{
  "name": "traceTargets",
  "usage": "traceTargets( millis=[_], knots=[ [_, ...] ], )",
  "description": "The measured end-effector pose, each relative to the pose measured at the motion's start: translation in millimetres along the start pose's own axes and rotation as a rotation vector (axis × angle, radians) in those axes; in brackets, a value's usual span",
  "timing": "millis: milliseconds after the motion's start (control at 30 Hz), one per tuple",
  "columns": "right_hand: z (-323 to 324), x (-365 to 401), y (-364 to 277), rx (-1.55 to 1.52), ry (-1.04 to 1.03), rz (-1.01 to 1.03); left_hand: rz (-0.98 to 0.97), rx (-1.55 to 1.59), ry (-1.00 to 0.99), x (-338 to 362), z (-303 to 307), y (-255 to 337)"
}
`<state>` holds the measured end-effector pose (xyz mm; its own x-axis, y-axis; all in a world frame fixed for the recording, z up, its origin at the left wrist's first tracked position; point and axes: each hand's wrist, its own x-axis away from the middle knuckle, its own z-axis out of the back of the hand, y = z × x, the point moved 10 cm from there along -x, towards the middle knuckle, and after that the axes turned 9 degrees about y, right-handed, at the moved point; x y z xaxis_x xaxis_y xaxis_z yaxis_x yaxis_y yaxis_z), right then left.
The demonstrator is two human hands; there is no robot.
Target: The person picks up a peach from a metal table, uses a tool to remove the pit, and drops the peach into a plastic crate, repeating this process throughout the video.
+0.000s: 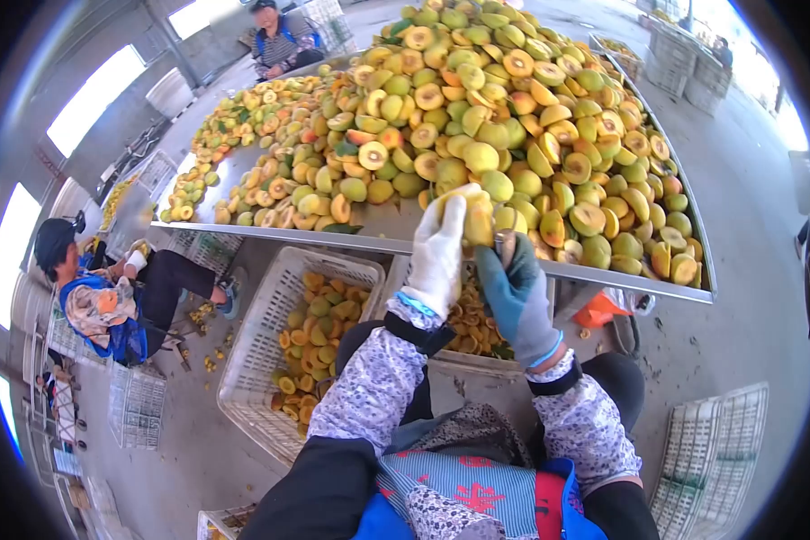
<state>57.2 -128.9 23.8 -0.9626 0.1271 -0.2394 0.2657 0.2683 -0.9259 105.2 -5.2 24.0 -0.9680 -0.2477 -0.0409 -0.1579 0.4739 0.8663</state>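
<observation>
My left hand [439,256], in a white glove, is closed around a yellow peach [478,221] at the front edge of the metal table [369,239]. Close beside it, my right hand [518,301], in a blue and grey glove, grips a small tool [507,245] with a brownish, shiny part showing; its working end is hard to make out. Just beyond both hands rises a big heap of halved peaches [481,157], many with the cut face up. Below my wrists, a crate of peach pieces [477,326] is partly covered by my arms.
A white crate [243,373] holding peach halves stands on the floor left of my knees. Stacked crates [711,459] lie at the lower right. One person [108,288] sits at the left, another [283,40] behind the table. An orange bag [600,309] hangs under the table edge.
</observation>
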Motion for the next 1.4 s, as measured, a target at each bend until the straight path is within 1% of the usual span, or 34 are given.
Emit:
traceTargets(
  millis=[33,67,100,133,167,233,267,300,333,433,500,533,600,733,833,867,933,967,1033,1067,1167,1267,1367,1400],
  knots=[
    [-4,1,-5,0.083,-0.012,0.083,-0.080,-0.137,-0.039,4,-2,10],
    [-6,2,5,0.098,-0.040,0.122,-0.165,-0.272,-0.070,9,-3,19],
    [-11,2,5,0.169,-0.063,0.177,-0.089,-0.255,-0.094,10,-3,18],
    [-15,3,7,0.184,-0.092,0.132,0.070,-0.090,-0.116,11,-5,10],
    [-19,5,6,0.198,-0.122,0.088,0.013,-0.162,-0.165,15,-9,18],
    [-16,2,9,0.250,-0.099,0.092,0.119,-0.020,-0.183,11,-5,6],
    [-15,0,9,0.253,-0.087,0.073,0.140,-0.017,-0.179,13,-1,6],
    [-15,-2,11,0.254,-0.076,0.054,-0.105,-0.197,-0.187,4,9,12],
    [-13,-2,13,0.278,-0.051,0.109,-0.351,-0.377,-0.194,-8,24,6],
    [-14,2,2,0.343,-0.017,0.151,-0.420,-0.294,-0.235,7,19,23],
    [-20,6,12,0.388,-0.079,0.117,-0.259,-0.180,-0.181,2,24,17],
    [-24,7,15,0.388,-0.100,0.114,0.272,0.383,-0.161,-2,27,-9],
    [-28,9,22,0.388,-0.125,0.136,0.238,0.329,-0.139,2,21,-4],
    [-31,11,38,0.475,-0.220,0.055,0.193,0.218,-0.065,5,27,-5],
    [-33,15,44,0.469,-0.281,-0.028,0.244,0.244,-0.093,4,32,-15],
    [-33,16,42,0.439,-0.276,-0.005,0.228,0.160,-0.110,5,32,-12],
    [-35,16,40,0.377,-0.266,0.041,0.102,0.024,-0.160,7,31,-4],
    [-38,20,49,0.274,-0.274,-0.044,0.040,-0.044,-0.186,9,29,0],
    [-44,31,68,0.063,-0.282,-0.209,0.046,-0.046,-0.178,15,26,3],
    [-44,36,82,0.092,-0.311,-0.328,0.045,-0.047,-0.179,14,23,5],
    [-45,38,87,-0.039,-0.282,-0.415,0.032,-0.020,-0.268,12,18,7],
    [-26,22,54,0.211,-0.219,-0.155,0.110,-0.094,-0.292,17,2,9],
    [-18,20,65,0.497,-0.249,-0.017,0.241,-0.098,-0.254,17,12,2],
    [-21,22,68,0.428,-0.241,-0.023,0.270,-0.093,-0.166,17,18,-3]
  ],
)
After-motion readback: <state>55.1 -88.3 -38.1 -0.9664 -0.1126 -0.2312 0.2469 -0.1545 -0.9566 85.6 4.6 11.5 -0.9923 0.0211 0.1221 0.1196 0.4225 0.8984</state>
